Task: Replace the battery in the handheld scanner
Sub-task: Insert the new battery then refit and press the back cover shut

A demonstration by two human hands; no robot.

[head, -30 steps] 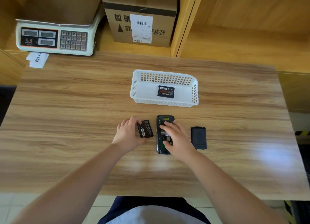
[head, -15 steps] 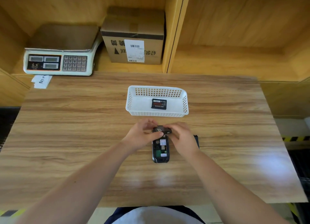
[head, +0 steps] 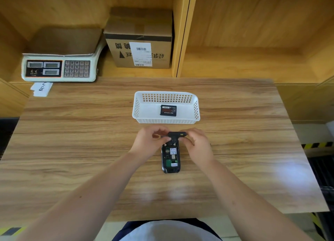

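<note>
The black handheld scanner (head: 170, 159) lies face down on the wooden table (head: 72, 132), its back open and its circuit board showing. A black battery (head: 178, 134) with gold contacts is held edge-on over the scanner's far end. My left hand (head: 150, 141) and my right hand (head: 197, 143) both pinch it from either side. A second black battery (head: 168, 110) with a red label lies inside the white basket (head: 142, 107) just beyond. My right hand hides the back cover.
A weighing scale (head: 59, 67) and a cardboard box (head: 139, 40) sit on the shelf behind the table. A paper note (head: 42, 89) lies at the table's far left corner. Yellow-black floor tape (head: 318, 145) shows to the right.
My left hand carried the battery from beside the scanner to above its far end. My right hand left the scanner and joined the grip. The camera view tilted upward.
</note>
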